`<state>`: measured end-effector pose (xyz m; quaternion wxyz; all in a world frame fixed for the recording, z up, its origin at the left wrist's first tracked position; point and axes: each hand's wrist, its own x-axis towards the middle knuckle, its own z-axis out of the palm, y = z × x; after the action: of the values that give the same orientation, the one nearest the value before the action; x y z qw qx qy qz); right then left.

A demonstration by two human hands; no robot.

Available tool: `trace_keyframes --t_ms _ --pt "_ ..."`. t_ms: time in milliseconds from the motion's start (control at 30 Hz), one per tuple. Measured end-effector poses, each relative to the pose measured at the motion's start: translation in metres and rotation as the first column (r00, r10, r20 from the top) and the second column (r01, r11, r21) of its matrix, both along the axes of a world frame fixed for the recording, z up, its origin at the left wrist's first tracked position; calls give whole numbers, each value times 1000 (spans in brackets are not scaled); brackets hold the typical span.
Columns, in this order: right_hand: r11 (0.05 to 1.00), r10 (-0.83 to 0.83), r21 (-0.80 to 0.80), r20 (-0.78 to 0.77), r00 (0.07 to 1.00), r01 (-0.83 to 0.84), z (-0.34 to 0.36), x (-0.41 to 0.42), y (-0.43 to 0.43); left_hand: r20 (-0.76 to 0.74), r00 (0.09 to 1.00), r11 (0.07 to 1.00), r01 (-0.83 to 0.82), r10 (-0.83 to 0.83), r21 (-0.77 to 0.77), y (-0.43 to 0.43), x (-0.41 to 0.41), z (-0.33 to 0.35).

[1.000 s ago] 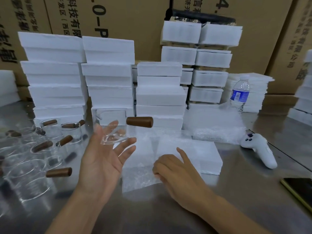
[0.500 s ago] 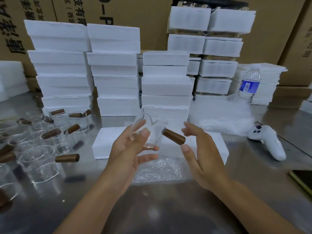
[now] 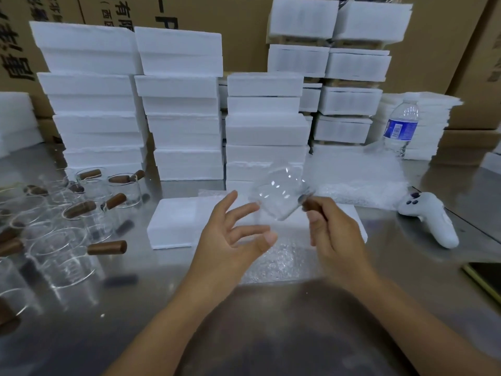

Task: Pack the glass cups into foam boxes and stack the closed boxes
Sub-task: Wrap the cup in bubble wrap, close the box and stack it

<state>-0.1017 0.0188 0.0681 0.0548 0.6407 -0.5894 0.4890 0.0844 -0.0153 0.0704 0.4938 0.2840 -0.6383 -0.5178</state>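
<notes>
Here the right hand [image 3: 336,234] grips the glass cup [image 3: 279,196] by its handle above the foam box [image 3: 173,223]. The left hand [image 3: 230,240] is spread wide. Cartons [image 3: 244,28] behind the box bear Chinese print.

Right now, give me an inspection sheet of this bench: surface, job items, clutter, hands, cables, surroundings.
Surface: metal table, shiny; bubble wrap sheet under the hands.
Job's things: glass cup held tilted in the air; more cups with brown handles at left; foam box flat beyond the hands; foam box stacks behind.
Clutter: water bottle, white controller, phone at the right edge.
Hands: left hand open, fingers spread beside the cup; right hand grips the cup's handle.
Cables: nothing seen.
Surroundings: cardboard cartons behind the stacks.
</notes>
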Motion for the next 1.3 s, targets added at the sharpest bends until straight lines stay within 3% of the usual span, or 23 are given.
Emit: trace_keyframes --t_ms 67,100,167,233,400,633,867,1033,1167,1300 --pt "997 -52 -47 121 991 58 1 -3 -2 259 955 965 -75 141 -250 1 -1 -8" --pt "996 -66 -51 177 982 76 1 -3 -3 378 891 910 -84 251 -406 3 -3 -12" --pt "994 -84 -45 245 966 98 2 -3 -6 458 776 794 -91 435 -601 2 -7 -19" --pt "992 -103 -39 248 963 116 1 -2 -8 456 722 750 -130 520 -649 -2 -11 -22" --pt "986 -156 -35 144 977 162 -4 -2 -9 528 618 737 -128 583 -664 -13 -17 -25" --pt "982 -174 -63 81 981 179 0 -2 -7 511 569 699 -169 645 -695 -19 -13 -23" --pt "983 -151 -84 137 979 163 2 -5 -2 682 514 836 -143 520 -529 -18 -6 -23" --pt "979 -162 -88 191 968 181 1 -10 -2 755 439 867 -138 486 -478 -16 -3 -17" --pt "981 -149 -84 235 960 173 1 -11 -2 757 471 885 -136 453 -444 -16 0 -16" --pt "983 -134 -75 315 940 165 4 -12 -2 643 616 884 -221 454 -412 -19 5 -16"
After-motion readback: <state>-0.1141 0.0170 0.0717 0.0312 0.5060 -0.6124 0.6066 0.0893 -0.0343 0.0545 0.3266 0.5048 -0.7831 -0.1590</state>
